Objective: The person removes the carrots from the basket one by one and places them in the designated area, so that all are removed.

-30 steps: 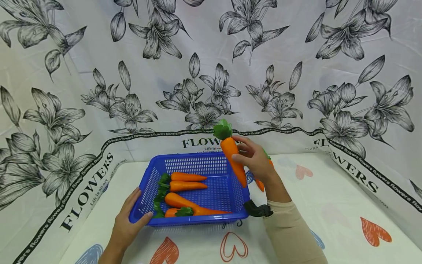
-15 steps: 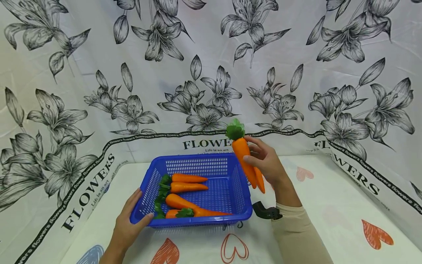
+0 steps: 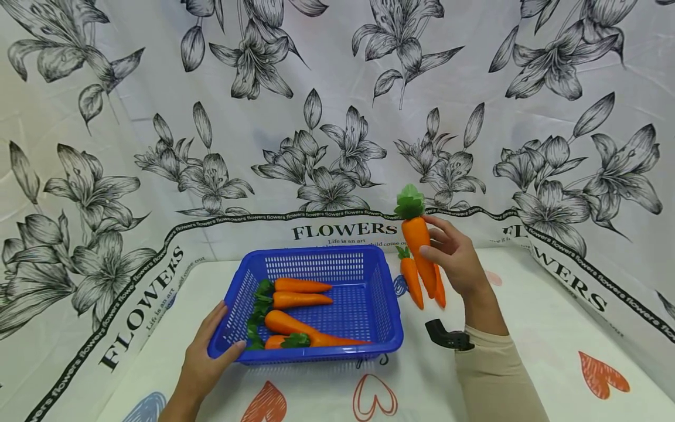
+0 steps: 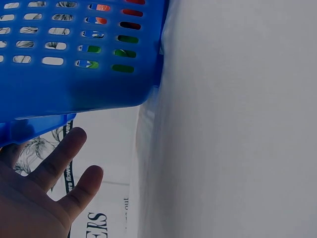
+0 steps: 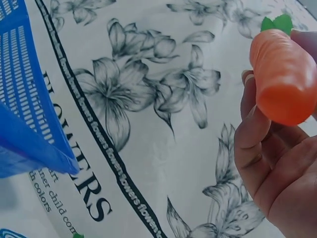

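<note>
In the head view my right hand pinches an orange carrot between thumb and fingers, its green leafy top upward, right of the blue basket. The right wrist view shows the same carrot almost end-on, with curled fingers around it. Behind it on the table lies another carrot, and one more is partly hidden by the held one. My left hand rests at the basket's front left corner, thumb over the rim; the left wrist view shows spread, straight fingers beside the basket wall.
Several carrots lie in the basket, among them a large carrot, leafy tops to the left. A white cloth with printed hearts covers the table. A floral curtain hangs behind. A black wrist mount juts from the right sleeve.
My right hand has carried the carrot rightward from over the basket's right rim to beside it, uncovering a carrot on the table. The left hand and basket have stayed in place.
</note>
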Motion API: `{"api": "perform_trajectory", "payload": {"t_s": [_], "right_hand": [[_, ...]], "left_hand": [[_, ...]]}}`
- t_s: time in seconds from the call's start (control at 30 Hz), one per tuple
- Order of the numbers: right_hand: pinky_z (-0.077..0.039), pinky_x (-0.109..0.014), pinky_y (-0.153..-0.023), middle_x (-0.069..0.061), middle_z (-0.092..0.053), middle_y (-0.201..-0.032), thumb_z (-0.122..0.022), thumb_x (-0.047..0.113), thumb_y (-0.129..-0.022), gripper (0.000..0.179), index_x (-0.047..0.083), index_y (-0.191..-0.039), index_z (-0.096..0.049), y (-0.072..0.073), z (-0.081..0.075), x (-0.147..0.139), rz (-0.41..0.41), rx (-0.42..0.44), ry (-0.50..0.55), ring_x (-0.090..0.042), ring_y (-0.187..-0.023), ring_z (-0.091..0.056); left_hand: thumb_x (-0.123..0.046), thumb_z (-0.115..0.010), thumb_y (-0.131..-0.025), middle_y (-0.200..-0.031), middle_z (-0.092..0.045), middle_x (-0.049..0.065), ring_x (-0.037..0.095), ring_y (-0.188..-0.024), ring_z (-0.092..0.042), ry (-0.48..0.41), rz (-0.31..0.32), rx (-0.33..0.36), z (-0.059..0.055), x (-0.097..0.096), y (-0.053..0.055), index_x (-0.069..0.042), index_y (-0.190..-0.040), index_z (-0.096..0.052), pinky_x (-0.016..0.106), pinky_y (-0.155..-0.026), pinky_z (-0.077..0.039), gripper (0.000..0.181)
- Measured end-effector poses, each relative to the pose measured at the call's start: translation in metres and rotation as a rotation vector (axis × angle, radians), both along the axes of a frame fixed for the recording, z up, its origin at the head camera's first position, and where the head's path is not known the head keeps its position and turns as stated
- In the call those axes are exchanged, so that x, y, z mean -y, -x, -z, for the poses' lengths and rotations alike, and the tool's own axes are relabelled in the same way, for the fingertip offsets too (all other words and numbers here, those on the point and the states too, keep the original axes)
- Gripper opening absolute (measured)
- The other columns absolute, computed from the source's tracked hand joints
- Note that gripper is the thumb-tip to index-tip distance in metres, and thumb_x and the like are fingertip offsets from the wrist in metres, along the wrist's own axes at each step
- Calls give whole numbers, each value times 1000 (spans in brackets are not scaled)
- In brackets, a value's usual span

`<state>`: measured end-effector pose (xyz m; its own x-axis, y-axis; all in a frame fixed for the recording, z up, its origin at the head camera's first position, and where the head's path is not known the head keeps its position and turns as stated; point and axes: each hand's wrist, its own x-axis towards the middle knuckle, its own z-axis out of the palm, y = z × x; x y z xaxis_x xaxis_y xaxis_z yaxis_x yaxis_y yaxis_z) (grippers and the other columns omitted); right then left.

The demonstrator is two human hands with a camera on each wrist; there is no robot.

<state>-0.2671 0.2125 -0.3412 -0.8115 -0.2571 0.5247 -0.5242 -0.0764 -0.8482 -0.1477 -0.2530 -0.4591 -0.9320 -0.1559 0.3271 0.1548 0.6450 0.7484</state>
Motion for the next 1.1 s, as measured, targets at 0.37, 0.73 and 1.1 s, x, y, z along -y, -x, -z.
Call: {"api": "perform_trajectory", "payload": {"t_s": [0.37, 0.73, 1.1], "right_hand": [[-51, -30, -88, -12, -60, -123, -53, -10, -91, 58, 5, -145, -42, 1, 9, -42, 11, -54, 46, -24, -112, -59], [-50, -30, -90, -12, -59, -125, -47, -16, -90, 59, 1, -146, -39, 2, 14, -70, -28, -131, 129, -25, -113, -58], [-47, -28, -93, -11, -60, -124, -44, -18, -91, 61, 2, -148, -35, 10, 27, -85, -22, -118, 196, -24, -112, -56]], "left_hand": [[-30, -73, -84, -156, -25, 7, 42, -135, -29, 1, -3, 15, 4, -4, -1, -15, -151, -34, 69, -93, -33, 80], [-28, -73, -84, -156, -26, 5, 42, -135, -29, 8, 8, -18, 2, 2, 2, -17, -152, -33, 71, -93, -32, 80], [-27, -74, -83, -156, -26, 4, 41, -136, -28, 3, 9, -18, 1, 2, 2, -18, -152, -33, 71, -95, -31, 80]]}}
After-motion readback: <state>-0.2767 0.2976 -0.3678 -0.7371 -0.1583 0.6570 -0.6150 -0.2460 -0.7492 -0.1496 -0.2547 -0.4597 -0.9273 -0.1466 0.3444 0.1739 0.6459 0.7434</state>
